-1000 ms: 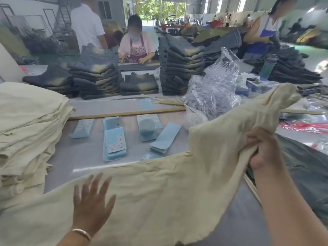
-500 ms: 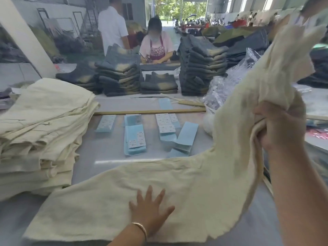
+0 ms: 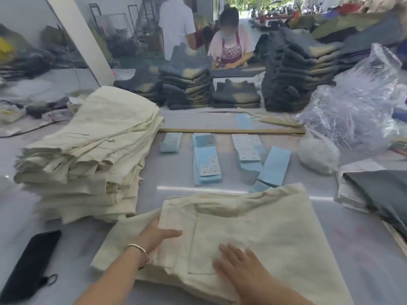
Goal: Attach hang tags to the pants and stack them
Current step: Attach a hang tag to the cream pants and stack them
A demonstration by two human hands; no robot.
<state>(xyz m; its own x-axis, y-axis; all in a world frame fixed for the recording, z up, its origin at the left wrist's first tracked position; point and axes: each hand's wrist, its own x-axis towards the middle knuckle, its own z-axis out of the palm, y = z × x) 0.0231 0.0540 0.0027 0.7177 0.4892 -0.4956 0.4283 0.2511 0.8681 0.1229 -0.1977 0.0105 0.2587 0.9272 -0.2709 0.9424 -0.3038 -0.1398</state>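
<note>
A pair of cream pants (image 3: 259,234) lies folded on the grey table (image 3: 180,179) right in front of me. My left hand (image 3: 157,237) is slipped in at the fold's left edge; a flap of cloth covers its fingers and the thumb lies straight. My right hand (image 3: 239,264) rests flat on top of the pants with the fingers spread. Blue hang tags (image 3: 207,166) lie in several small piles behind the pants. To the left stands a tall stack of folded cream pants (image 3: 88,150).
A black phone (image 3: 30,263) lies at the near left. A wooden stick (image 3: 231,130) runs across behind the tags, with dark jeans stacks (image 3: 290,69) beyond. Clear plastic bags (image 3: 356,102), a white thread bundle (image 3: 317,153) and a dark garment (image 3: 383,190) sit at right. People work behind.
My right hand brought the lifted leg of the pants over and down, let go, and now lies flat on the folded pants. My left hand moved from pressing the cloth to the fold's edge.
</note>
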